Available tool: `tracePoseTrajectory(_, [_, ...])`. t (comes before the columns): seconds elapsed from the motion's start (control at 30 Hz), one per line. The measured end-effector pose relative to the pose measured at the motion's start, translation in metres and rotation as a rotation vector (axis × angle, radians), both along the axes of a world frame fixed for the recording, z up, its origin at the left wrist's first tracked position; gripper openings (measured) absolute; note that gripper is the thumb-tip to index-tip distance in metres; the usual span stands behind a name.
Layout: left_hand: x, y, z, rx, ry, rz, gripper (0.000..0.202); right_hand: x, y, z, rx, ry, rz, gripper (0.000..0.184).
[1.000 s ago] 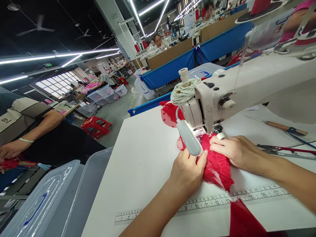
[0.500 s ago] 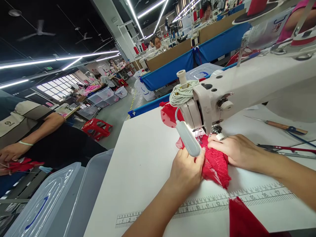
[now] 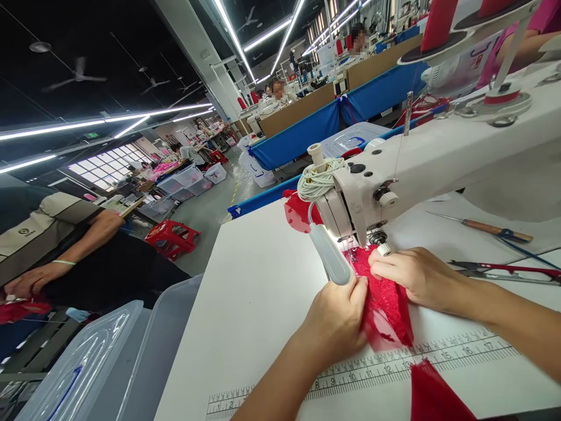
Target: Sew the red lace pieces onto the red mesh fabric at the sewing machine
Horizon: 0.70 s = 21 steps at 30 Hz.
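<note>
A piece of red lace fabric (image 3: 388, 304) lies under the head of a white sewing machine (image 3: 438, 158) on a white table (image 3: 263, 292). My left hand (image 3: 337, 318) presses on the near left edge of the lace, fingers closed down on it, just below the machine's small lamp (image 3: 328, 254). My right hand (image 3: 414, 275) rests on the lace right of the needle, fingers curled and holding it down. More red fabric (image 3: 302, 210) lies behind the machine head.
A printed ruler (image 3: 438, 354) runs along the table's near edge, with another red cloth piece (image 3: 433, 394) below it. Scissors (image 3: 504, 269) and a wooden-handled tool (image 3: 486, 227) lie at right. Clear plastic bins (image 3: 87, 362) stand at left; a seated person (image 3: 48, 245) works beyond them.
The view has tilted a little. Both hands stay on the red lace, which has shifted slightly toward me under the needle. The person at left has moved their hands.
</note>
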<state>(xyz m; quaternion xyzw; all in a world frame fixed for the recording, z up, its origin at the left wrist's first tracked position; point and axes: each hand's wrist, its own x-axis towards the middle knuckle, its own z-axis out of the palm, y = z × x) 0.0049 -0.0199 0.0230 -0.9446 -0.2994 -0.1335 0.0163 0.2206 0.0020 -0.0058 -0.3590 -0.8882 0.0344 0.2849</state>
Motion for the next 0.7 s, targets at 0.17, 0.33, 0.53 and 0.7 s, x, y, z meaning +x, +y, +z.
tracePoseTrajectory(0.17, [-0.001, -0.007, 0.004, -0.12, -0.047, -0.01, 0.069, 0.0, 0.0, 0.003, 0.002, -0.037, -0.041, 0.019])
tracePoseTrajectory(0.33, [-0.002, -0.009, -0.002, -0.062, -0.055, 0.014, 0.098, 0.002, 0.0, 0.0, 0.021, -0.04, -0.055, 0.02])
tracePoseTrajectory(0.53, [0.0, -0.01, -0.01, 0.035, -0.083, 0.033, 0.101, 0.001, 0.002, -0.007, 0.079, -0.026, -0.071, 0.019])
tracePoseTrajectory(0.7, [0.001, -0.012, -0.014, 0.129, -0.082, 0.03, 0.098, 0.0, 0.002, -0.002, 0.011, -0.044, -0.069, 0.021])
